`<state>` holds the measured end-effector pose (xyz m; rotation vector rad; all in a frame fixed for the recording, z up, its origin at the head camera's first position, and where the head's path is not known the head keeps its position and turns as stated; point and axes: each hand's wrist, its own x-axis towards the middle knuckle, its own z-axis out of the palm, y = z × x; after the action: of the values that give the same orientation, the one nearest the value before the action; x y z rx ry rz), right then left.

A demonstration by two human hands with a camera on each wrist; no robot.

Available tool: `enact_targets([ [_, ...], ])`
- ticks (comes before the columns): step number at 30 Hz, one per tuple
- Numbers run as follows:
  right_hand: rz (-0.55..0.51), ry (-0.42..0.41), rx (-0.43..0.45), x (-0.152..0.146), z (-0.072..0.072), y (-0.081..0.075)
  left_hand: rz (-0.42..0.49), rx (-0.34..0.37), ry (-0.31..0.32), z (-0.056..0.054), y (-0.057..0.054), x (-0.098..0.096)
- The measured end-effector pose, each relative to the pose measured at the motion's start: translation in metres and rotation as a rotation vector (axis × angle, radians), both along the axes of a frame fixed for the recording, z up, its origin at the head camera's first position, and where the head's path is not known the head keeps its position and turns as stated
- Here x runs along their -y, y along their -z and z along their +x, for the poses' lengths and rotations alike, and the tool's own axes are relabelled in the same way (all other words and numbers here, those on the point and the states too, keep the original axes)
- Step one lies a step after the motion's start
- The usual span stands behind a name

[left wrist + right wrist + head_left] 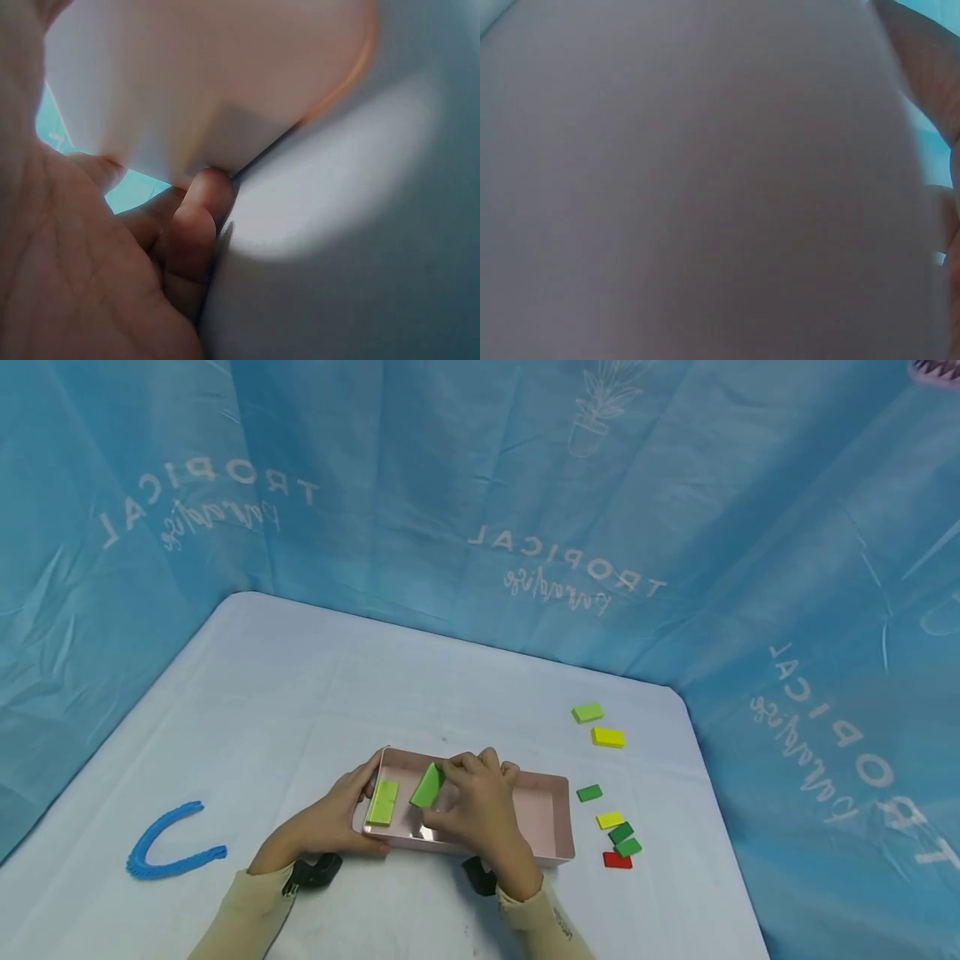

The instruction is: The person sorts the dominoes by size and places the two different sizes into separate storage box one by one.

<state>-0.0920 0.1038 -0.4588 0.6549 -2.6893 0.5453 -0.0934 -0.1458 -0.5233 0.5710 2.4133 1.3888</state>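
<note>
One pink box (542, 810) rests on one white table (337, 685), in front of the person. Two hands are at the box. The left hand (330, 818) grips the box at its left end; the left wrist view shows its fingers against the box wall. The right hand (480, 802) pinches one light green block (427, 786) between fingers and thumb; the block is tilted, over the left half of the box. Yellow-green material (383, 802) lies inside at the left end; whether it is one block or two cannot be told. Seven blocks lie on the table to the right of the box: one lime block (588, 713), two yellow blocks (608, 738), three darker green blocks (589, 793) and one red block (617, 861). The lime block and one yellow block are at the far side; the other five are near the box's right end. One blue curved strip (168, 852) lies well apart on the left. Blue curtains (420, 468) surround the table. The right wrist view is blurred.
</note>
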Motion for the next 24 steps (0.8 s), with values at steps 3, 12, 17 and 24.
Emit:
enact_targets([
  [3, 0.021, -0.018, 0.017, 0.005, 0.000, 0.005, 0.007, 0.009, 0.007, 0.001, 0.000, 0.001],
  [12, 0.125, -0.063, 0.072, 0.019, -0.002, 0.007, 0.031, 0.012, 0.035, 0.000, 0.000, 0.004],
  [17, 0.177, -0.081, 0.102, 0.022, -0.004, 0.009, 0.033, 0.006, 0.038, 0.000, 0.000, 0.004],
  [24, 0.241, -0.084, 0.120, 0.028, -0.007, 0.013, 0.033, 0.004, 0.038, 0.001, 0.001, 0.004],
])
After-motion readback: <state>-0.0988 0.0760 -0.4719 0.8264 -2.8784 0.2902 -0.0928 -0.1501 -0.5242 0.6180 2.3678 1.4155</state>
